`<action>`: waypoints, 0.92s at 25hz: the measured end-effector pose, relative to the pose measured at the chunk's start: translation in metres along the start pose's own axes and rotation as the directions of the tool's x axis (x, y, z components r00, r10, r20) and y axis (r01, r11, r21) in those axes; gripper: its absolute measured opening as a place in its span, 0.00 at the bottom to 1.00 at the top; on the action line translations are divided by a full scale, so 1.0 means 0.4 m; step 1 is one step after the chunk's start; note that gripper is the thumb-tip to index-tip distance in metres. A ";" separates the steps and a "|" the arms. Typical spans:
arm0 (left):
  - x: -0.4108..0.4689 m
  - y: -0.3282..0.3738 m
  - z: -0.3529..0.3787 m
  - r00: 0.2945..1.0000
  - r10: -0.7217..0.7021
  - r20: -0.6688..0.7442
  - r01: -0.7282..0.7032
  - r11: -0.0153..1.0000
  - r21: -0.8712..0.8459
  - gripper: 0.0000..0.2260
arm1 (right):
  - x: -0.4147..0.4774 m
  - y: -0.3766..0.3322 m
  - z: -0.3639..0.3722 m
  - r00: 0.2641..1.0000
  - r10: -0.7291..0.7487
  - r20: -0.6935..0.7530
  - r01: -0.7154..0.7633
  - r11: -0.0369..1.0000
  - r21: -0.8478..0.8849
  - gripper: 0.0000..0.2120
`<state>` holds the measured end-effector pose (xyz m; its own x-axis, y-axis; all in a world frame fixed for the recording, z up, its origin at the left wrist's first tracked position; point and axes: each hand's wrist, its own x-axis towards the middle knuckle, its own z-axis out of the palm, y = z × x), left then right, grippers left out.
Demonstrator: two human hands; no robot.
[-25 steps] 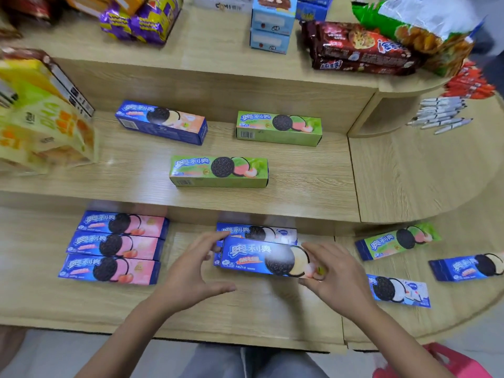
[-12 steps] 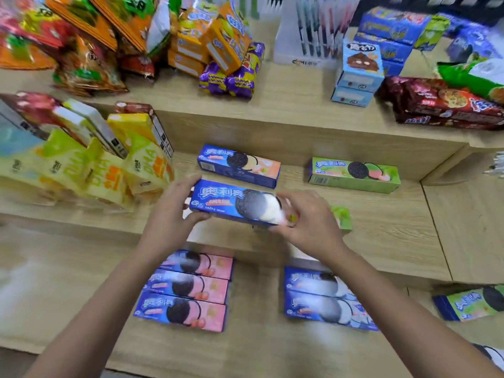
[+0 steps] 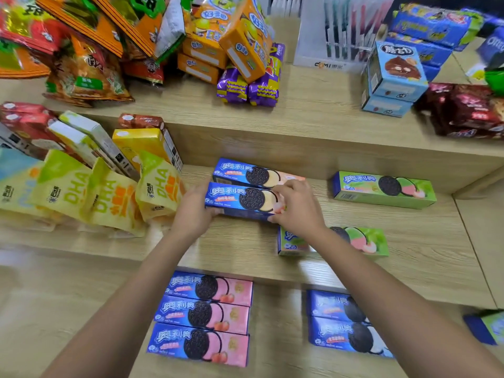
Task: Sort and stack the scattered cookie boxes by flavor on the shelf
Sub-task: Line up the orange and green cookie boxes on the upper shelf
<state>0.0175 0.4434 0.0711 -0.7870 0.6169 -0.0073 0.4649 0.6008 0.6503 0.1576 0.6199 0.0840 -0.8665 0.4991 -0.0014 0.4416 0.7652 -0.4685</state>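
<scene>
Between the two hands, a long rectangular blue cardboard cookie box (image 3: pixel 240 201) was clamped endwise, the left hand (image 3: pixel 192 211) on its near-left end and the right hand (image 3: pixel 296 207) over its pale end, on the wood-grain middle shelf (image 3: pixel 240 241). Directly behind the grip, touching or just beside the held box, lay a matching blue box (image 3: pixel 253 173). Right of the grip sat two glossy green boxes (image 3: pixel 383 188), one partly under the right forearm.

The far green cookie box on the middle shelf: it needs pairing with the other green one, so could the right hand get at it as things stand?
Probably yes, once freed: the right hand grips the blue box, and bare shelf lies between it and the far green box.
</scene>
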 end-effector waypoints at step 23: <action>0.024 0.027 0.053 0.995 -0.033 -0.094 0.030 0.999 -0.034 0.33 | 0.000 0.081 -0.043 0.984 0.178 -0.017 -0.171 0.967 0.190 0.38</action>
<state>0.0236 0.4666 0.0618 -0.8364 0.5464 0.0427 0.4273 0.6012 0.6753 0.1759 0.6518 0.0839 -0.7703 0.6339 -0.0698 0.5309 0.5768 -0.6208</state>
